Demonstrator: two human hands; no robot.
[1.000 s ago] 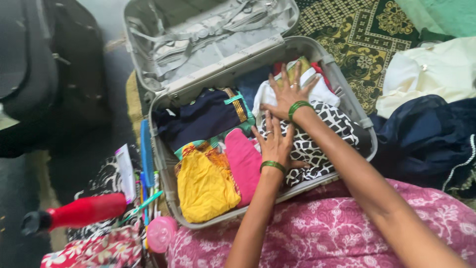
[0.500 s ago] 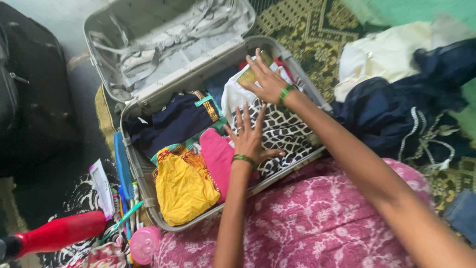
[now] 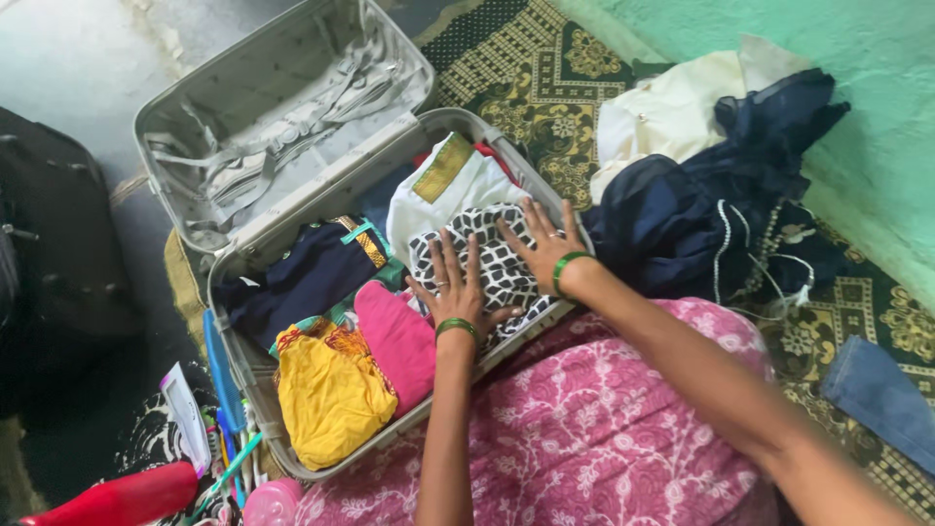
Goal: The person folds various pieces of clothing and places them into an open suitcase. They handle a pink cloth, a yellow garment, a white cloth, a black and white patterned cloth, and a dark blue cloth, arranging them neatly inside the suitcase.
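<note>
Pressing flat on a black-and-white patterned garment (image 3: 497, 263), both hands sit palm down with fingers spread, gripping nothing. Head view only: left hand (image 3: 456, 292) lies on the garment's near-left part, green bangle on the wrist; right hand (image 3: 545, 248) lies on its right part by the case rim, also with a green bangle and a ring. Garment sits in the right end of the open grey suitcase (image 3: 248, 365), which lies on the floor with its lid (image 3: 282, 127) tilted back, straps inside. Just behind the garment a white folded cloth with a gold band (image 3: 443, 185). Left of it a pink cloth (image 3: 399, 341), then a yellow garment (image 3: 326, 390), and a dark navy garment (image 3: 302, 278) toward the hinge. Right of the case, on a patterned rug (image 3: 526, 78), a navy heap (image 3: 701, 219) with a cream cloth (image 3: 672, 112) behind it. Pink floral fabric (image 3: 584, 429) covers the person's lap. Red bottle-like thing (image 3: 117, 499) at lower left, blurred
</note>
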